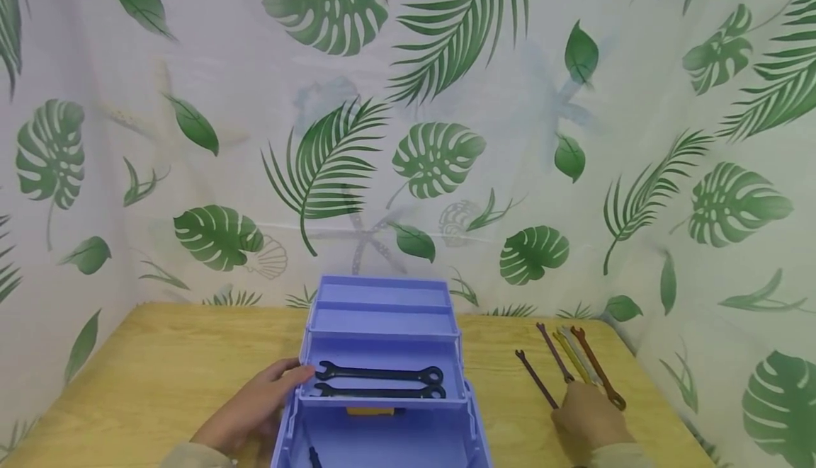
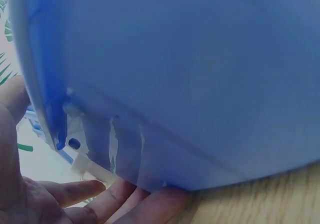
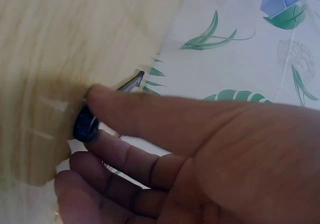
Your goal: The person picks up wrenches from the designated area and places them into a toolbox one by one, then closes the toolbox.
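Wood-grain desk [image 1: 191, 355] stands before leaf-print sheeting [image 1: 478, 206]. Left hand [image 1: 261, 401] grips blue toolbox [image 1: 382, 323] at its side; right hand [image 1: 589, 415] pinches dark wrench [image 1: 538, 379].

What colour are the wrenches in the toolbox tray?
Both wrenches are black, seen best in the head view.

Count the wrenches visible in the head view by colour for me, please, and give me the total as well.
Black wrenches: 2
Purplish wrenches: 2
Yellow wrench: 1
Silver wrench: 1
Orange-brown wrench: 1
Total: 7
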{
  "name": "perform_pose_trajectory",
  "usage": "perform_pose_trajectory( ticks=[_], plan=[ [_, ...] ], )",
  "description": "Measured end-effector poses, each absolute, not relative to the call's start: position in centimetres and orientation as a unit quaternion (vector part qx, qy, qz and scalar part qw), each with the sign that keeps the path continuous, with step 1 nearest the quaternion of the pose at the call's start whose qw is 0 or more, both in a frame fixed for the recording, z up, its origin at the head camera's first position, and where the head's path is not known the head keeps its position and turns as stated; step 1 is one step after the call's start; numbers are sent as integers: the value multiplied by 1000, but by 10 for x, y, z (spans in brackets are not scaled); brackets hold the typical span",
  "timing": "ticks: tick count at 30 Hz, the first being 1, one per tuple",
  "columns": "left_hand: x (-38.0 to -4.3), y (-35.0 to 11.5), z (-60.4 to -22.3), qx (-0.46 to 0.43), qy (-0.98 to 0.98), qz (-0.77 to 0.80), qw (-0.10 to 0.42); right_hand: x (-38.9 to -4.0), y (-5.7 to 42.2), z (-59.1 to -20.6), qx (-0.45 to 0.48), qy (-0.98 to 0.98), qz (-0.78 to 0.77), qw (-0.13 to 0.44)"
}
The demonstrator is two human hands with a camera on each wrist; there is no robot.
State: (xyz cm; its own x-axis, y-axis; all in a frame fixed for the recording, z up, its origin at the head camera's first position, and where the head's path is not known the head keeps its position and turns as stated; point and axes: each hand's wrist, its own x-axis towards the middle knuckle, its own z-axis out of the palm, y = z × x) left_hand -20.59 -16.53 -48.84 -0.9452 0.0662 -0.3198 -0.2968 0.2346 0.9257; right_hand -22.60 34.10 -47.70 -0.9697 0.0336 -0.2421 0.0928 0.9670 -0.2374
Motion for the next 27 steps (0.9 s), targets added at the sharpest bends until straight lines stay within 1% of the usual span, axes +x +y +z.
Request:
perform_pose_trajectory(
  ticks=[3, 11, 16, 19, 27],
  plan=[
    [-206, -164, -490, -73, 768, 620, 146, -226, 343, -477, 34, 984, -123, 120],
    [-207, -166, -491, -78, 771, 612, 158, -227, 342, -474, 42, 981, -171, 78],
    [-208, -167, -491, -82, 775, 606, 160, -224, 335, -468, 40, 984, -171, 29],
    [-207, -167, -491, -80, 772, 609, 162, -224, 331, -466, 46, 985, -168, 8],
    [-206, -168, -492, -77, 766, 618, 162, -227, 331, -469, 54, 988, -146, 24]
  ],
)
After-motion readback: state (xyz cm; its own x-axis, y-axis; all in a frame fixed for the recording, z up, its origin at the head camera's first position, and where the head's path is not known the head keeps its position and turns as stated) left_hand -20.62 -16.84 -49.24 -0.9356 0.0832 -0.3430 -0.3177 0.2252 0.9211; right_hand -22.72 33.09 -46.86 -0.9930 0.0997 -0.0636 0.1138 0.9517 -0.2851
